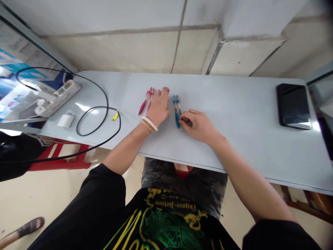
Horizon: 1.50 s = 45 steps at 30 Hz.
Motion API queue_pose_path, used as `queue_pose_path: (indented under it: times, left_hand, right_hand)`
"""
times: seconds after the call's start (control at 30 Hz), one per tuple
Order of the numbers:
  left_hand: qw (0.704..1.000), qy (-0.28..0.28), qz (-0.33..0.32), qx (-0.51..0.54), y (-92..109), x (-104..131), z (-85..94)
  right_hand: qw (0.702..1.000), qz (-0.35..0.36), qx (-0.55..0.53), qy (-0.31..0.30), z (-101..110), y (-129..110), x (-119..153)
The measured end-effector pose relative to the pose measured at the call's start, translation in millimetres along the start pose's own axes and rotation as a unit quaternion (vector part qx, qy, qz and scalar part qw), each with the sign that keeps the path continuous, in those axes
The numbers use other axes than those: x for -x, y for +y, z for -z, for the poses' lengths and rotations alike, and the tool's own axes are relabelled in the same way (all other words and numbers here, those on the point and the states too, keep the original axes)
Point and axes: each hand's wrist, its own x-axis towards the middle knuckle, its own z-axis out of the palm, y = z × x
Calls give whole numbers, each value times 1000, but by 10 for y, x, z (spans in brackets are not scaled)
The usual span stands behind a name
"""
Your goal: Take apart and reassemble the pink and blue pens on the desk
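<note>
My left hand (159, 107), with a pale beaded bracelet at the wrist, lies palm down over the table with its fingers stretched forward. Left of it are two pink pens, one (144, 105) in full view and one (150, 100) touching or nearly touching the hand. Pink tips show by the fingers, so more pink may be hidden beneath. To the right of this hand lies a blue pen (176, 113), roughly upright in the view. Close beside it is a clear, dark-tipped pen (179, 104), its lower end at the curled thumb and fingers of my right hand (196, 124).
A black cable (106, 100) with a yellow tag (114, 116) loops over the grey table (241, 114). A white charger (66, 120) and a power strip (59, 94) sit at the left. At the far right lies a black flat device (293, 106). A wall runs behind.
</note>
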Motion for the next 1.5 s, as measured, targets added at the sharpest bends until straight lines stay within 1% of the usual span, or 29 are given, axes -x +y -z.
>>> queue_pose_path:
  times: [0.1,0.2,0.3,0.33,0.4,0.47,0.53,0.57,0.6,0.67,0.73,0.77,0.83,0.93,0.97,1.0,1.07,1.1,1.17,1.2,1.27,1.33,1.4,1.5]
  left_hand:
    - [994,3,-29,-103,-116,-41,54]
    - [990,17,-34,-135,-170,-71,109]
    - [992,37,-25,-121,-128,-80,143]
    - [992,35,-31,-120,-94,-80,140]
    - [992,8,-47,-120,-6,-73,110]
    - [996,-31,-37,-81,95,-54,54]
    - [998,-59,11,25,196,-25,-2]
    - [992,-67,43,95,244,-9,-21]
    - [980,-74,76,169,289,5,-31]
    - [942,-94,116,299,367,24,-23]
    - [912,-108,112,379,421,31,4]
    - [904,-108,100,402,438,32,15]
    - [898,-92,79,424,454,39,13]
    - [898,-61,67,431,452,73,-64]
    - [900,-49,65,429,450,88,-102]
    - [900,-32,66,430,447,104,-142]
    - [894,6,75,442,444,131,-210]
    - [889,23,82,450,445,139,-233]
    - [882,43,89,462,448,146,-255]
    - [881,44,89,463,451,144,-255]
    - [881,42,84,464,457,138,-246]
    - [879,40,83,468,460,132,-237]
    - [876,40,84,473,459,131,-236]
    - [875,34,83,476,452,134,-244]
  right_hand:
    - [999,-28,30,-8,31,-28,-10]
    - [998,-42,41,-17,70,-38,-7]
    - [997,-58,51,-2,97,-21,-4]
    - [997,-63,54,2,102,-11,-6]
    - [995,-75,56,16,110,12,-12]
    - [994,-86,39,52,125,29,-16]
    - [990,-84,-9,111,155,33,-10]
    - [987,-75,-47,137,175,29,-3]
    - [982,-61,-94,150,197,22,6]
    - [971,-34,-190,140,234,5,23]
    - [957,-29,-259,129,250,-7,29]
    - [949,-35,-281,137,247,-11,27]
    - [931,-57,-325,158,224,-15,13]
    - [907,-82,-388,143,178,-27,-7]
    - [907,-82,-388,142,167,-32,-10]
    - [913,-74,-369,155,159,-38,-12]
    - [929,-37,-295,218,150,-46,-13]
    - [932,-16,-260,253,149,-47,-14]
    - [924,-2,-239,299,153,-42,-18]
    - [918,-13,-257,300,159,-36,-20]
    - [909,-47,-304,279,176,-22,-25]
    - [905,-42,-321,276,194,-9,-29]
    - [902,-22,-318,291,206,-2,-31]
    - [900,-51,-332,278,205,3,-31]
